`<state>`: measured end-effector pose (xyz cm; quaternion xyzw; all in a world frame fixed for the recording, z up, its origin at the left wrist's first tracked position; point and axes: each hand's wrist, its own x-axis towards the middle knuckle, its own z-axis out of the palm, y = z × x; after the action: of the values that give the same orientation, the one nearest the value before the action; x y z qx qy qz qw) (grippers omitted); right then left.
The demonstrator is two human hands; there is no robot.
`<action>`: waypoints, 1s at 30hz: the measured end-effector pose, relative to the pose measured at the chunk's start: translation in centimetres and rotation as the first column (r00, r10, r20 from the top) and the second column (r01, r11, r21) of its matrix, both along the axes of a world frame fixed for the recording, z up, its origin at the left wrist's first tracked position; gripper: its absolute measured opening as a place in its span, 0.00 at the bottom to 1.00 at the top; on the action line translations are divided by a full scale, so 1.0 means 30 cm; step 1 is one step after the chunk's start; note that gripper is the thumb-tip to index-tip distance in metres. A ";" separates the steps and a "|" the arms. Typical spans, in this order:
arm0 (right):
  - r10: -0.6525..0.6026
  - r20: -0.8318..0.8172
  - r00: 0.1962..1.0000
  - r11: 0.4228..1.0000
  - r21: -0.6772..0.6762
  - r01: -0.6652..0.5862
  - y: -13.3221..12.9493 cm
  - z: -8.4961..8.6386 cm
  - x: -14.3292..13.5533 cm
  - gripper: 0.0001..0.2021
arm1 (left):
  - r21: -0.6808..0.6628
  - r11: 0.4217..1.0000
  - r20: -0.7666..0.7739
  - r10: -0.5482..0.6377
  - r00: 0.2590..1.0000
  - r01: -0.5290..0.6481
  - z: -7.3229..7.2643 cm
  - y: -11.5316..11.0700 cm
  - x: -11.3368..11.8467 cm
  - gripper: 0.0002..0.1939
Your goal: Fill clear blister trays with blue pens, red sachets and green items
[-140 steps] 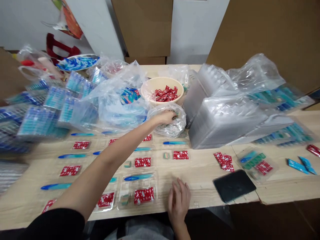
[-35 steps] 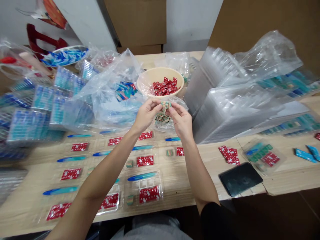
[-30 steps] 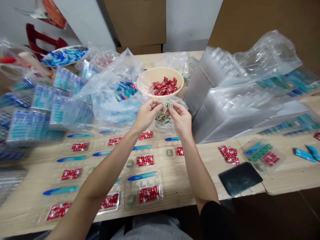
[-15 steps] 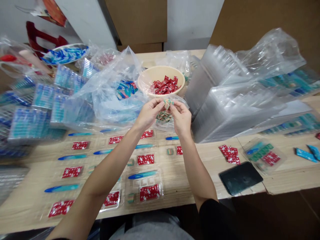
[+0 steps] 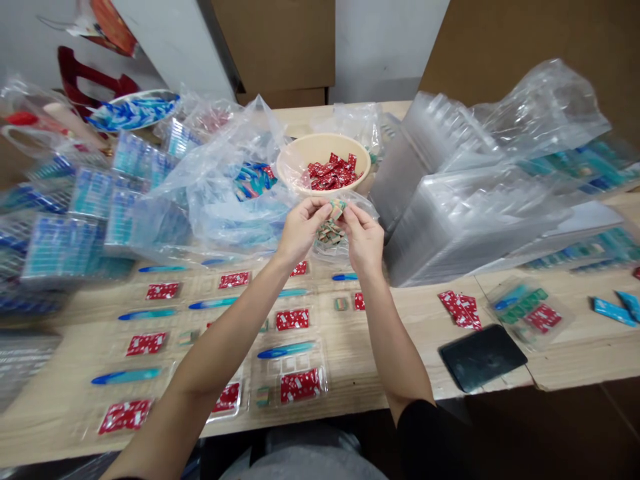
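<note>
My left hand (image 5: 301, 232) and my right hand (image 5: 366, 241) meet over the far part of the table, fingertips pinched on small green-and-tan striped blocks (image 5: 338, 209). How many they hold I cannot tell. Just below the fingers, a clear bag (image 5: 345, 252) holds more striped blocks (image 5: 329, 235). Under and beside my forearms lie rows of clear plastic trays (image 5: 324, 373). Many contain a red printed packet (image 5: 300, 385) and a slim blue-turquoise pointed stick (image 5: 286, 350); some also show a striped block (image 5: 263, 396). My left forearm hides part of them.
Behind my hands stands a cream bowl (image 5: 287, 163) of red packets. Stacked clear trays (image 5: 440, 220) rise on the right, near a black phone-like slab (image 5: 483, 357). At left are filled packs (image 5: 65, 247) and a large plastic bag (image 5: 220, 220).
The fingers have shifted slightly on the striped blocks, which turn a little between them. Both hands stay in nearly the same place, and the view moves only slightly.
</note>
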<state>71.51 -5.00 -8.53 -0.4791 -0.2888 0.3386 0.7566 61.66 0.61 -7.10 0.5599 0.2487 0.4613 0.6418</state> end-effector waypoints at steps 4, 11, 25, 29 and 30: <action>0.069 0.072 0.995 0.996 0.049 -0.073 -0.019 0.020 -0.003 0.20 | -0.022 0.998 -0.003 0.059 0.998 -0.059 0.003 -0.004 0.013 0.06; 0.008 0.264 0.964 0.998 0.064 -0.026 -0.046 0.017 -0.012 0.20 | -0.086 0.995 0.019 0.046 0.999 -0.044 -0.001 -0.025 0.018 0.10; -0.157 0.432 0.888 0.986 0.127 0.112 -0.062 -0.006 -0.057 0.13 | -0.140 0.987 0.035 0.082 0.996 -0.077 -0.006 -0.084 0.009 0.11; -0.221 0.569 0.792 0.974 0.161 0.156 -0.075 0.008 -0.059 0.11 | -0.215 0.977 0.095 0.030 0.995 -0.009 0.004 -0.104 0.004 0.11; -0.235 0.602 0.763 0.971 0.174 0.162 -0.076 0.009 -0.059 0.11 | -0.233 0.972 0.101 0.027 0.995 -0.003 0.007 -0.107 0.002 0.11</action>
<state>69.73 -7.29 -8.26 -0.5481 -0.4865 0.0642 0.6773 61.72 -2.61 -6.88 0.4544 0.2717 0.4620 0.7115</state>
